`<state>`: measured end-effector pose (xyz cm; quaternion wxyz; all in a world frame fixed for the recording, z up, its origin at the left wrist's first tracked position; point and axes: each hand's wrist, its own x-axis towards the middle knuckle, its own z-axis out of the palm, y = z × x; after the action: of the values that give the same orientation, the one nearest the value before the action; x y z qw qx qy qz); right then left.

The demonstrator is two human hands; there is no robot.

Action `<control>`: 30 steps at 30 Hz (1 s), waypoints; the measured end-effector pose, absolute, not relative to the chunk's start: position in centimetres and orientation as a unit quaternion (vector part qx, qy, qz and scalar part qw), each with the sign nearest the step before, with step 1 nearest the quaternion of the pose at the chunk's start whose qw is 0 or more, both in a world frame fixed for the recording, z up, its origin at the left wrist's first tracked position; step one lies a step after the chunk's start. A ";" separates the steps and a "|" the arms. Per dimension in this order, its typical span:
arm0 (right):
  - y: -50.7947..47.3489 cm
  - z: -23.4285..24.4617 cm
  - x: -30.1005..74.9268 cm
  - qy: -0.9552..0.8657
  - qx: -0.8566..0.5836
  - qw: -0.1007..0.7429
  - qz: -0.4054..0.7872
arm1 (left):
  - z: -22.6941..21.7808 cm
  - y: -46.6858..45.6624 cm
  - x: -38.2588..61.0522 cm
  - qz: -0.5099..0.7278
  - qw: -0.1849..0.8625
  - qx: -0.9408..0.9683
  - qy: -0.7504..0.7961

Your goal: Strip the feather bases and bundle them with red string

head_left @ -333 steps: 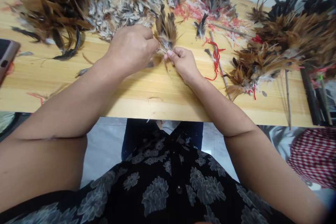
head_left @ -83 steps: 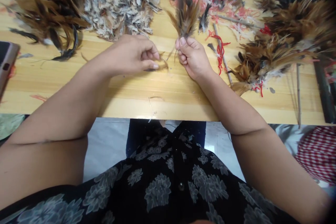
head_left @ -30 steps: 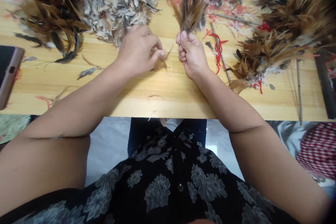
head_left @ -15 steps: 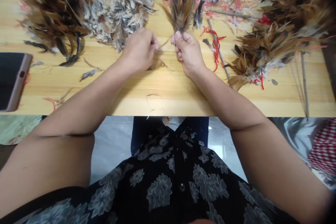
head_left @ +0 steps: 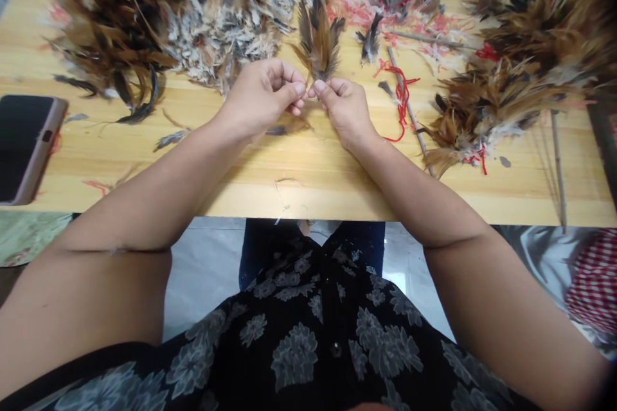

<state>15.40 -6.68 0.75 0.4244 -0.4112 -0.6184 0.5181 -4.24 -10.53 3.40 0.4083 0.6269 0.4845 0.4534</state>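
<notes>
A small bunch of brown and dark feathers [head_left: 319, 42] stands up from my right hand [head_left: 348, 108], whose thumb and fingers pinch it at the quill end. Close beside it, my left hand [head_left: 265, 95] has thumb and forefinger pressed together near the base of the bunch. Whatever lies in that pinch is too small to make out. Beneath my left hand a few loose feathers [head_left: 289, 126] rest on the wooden table [head_left: 231, 189].
At the left lie a big heap of brown feathers [head_left: 106, 26] and a phone [head_left: 26, 148]. Red string [head_left: 402, 99] lies by a thin stick [head_left: 409, 109]. Feather bundles [head_left: 486, 106] fill the right side. Pink and white strands [head_left: 359, 9] spread at the back.
My left hand has come up and right, to the base of the bunch. My right hand has shifted slightly, and the feathers have turned a little. The view has tilted up slightly.
</notes>
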 end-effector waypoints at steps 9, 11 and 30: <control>-5.6 -1.2 15.1 -0.680 -0.403 0.408 0.457 | 1.0 -9.3 -4.0 0.543 0.425 0.571 0.446; -5.6 -0.9 14.9 -0.673 -0.417 0.400 0.461 | 1.2 -9.4 -4.0 0.543 0.438 0.560 0.447; -6.6 0.9 15.5 -0.648 -0.361 0.385 0.550 | 3.9 -11.3 -2.8 0.560 0.551 0.476 0.395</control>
<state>15.47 -6.64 0.88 0.3851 -0.3609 -0.6475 0.5497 -2.77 -11.32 3.88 0.5513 0.4758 0.3954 0.5597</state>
